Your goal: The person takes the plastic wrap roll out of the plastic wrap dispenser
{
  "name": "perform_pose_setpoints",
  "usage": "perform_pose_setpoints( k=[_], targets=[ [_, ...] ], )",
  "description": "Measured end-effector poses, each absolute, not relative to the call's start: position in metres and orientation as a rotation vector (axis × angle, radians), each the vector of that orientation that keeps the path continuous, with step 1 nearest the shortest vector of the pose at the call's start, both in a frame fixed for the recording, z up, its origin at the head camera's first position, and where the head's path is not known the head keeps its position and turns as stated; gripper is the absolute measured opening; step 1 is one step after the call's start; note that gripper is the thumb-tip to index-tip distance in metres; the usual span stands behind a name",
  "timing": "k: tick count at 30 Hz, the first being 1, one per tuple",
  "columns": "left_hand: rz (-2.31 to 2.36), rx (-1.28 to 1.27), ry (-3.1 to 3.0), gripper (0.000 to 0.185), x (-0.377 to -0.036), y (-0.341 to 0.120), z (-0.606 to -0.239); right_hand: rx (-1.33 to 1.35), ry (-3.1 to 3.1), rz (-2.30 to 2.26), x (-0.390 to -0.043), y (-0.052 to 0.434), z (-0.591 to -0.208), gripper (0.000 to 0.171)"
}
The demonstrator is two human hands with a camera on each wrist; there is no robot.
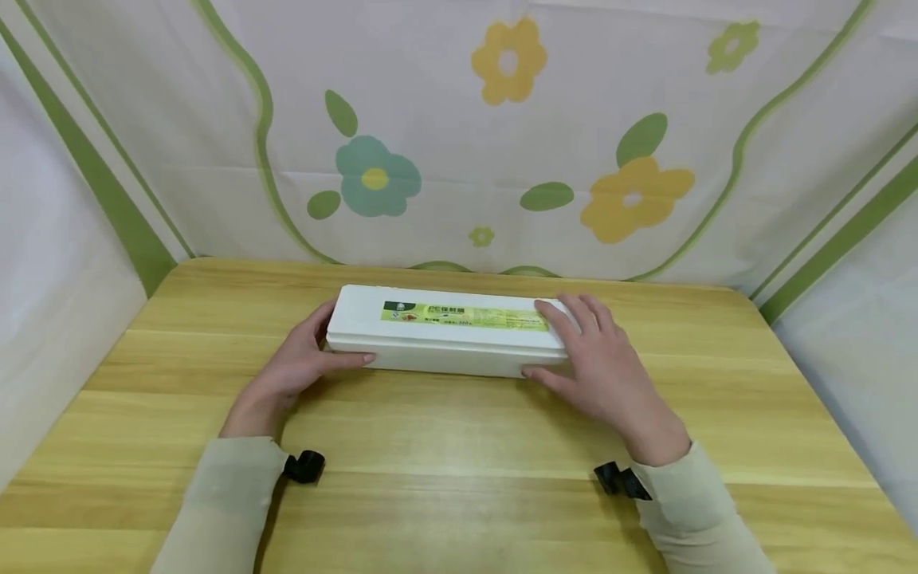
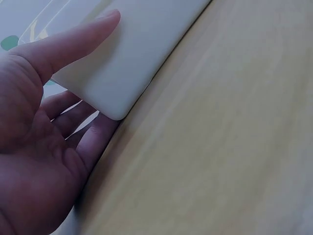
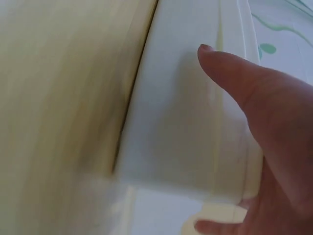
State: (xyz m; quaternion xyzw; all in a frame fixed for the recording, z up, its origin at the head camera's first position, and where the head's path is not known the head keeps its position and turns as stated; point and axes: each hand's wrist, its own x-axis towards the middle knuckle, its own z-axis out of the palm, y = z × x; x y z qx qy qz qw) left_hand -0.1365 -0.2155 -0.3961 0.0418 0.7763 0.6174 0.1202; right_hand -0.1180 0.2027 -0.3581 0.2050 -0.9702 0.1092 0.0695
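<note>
A long white box (image 1: 445, 343) with a yellow-green label lies lengthwise on the wooden table (image 1: 459, 494). My left hand (image 1: 301, 371) cups its left end, thumb along the front face and fingers behind. My right hand (image 1: 595, 359) lies over the right end, fingers spread on the lid and thumb against the front face. The left wrist view shows the thumb (image 2: 73, 41) on the box (image 2: 132, 54) and fingers (image 2: 73, 117) under its corner. In the right wrist view the thumb (image 3: 230, 73) presses the box's front face (image 3: 181, 132).
A flowered white cloth (image 1: 459, 135) hangs as a backdrop behind the table and along both sides. A small black camera mount sits on each wrist (image 1: 304, 466).
</note>
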Motion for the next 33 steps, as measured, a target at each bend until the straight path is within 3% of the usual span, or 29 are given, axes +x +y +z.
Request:
perform_pose_setpoints(
  k=[10,33],
  targets=[
    [1.828,0.109,2.266,0.108,-0.14,-0.212,-0.399,0.578,-2.93,0.142,-0.125,0.166,-0.35,0.107],
    [1.811,0.128,2.299,0.104,-0.145,-0.21,-0.399,0.85,-2.66,-0.044,-0.144,0.06,-0.353,0.098]
  ],
)
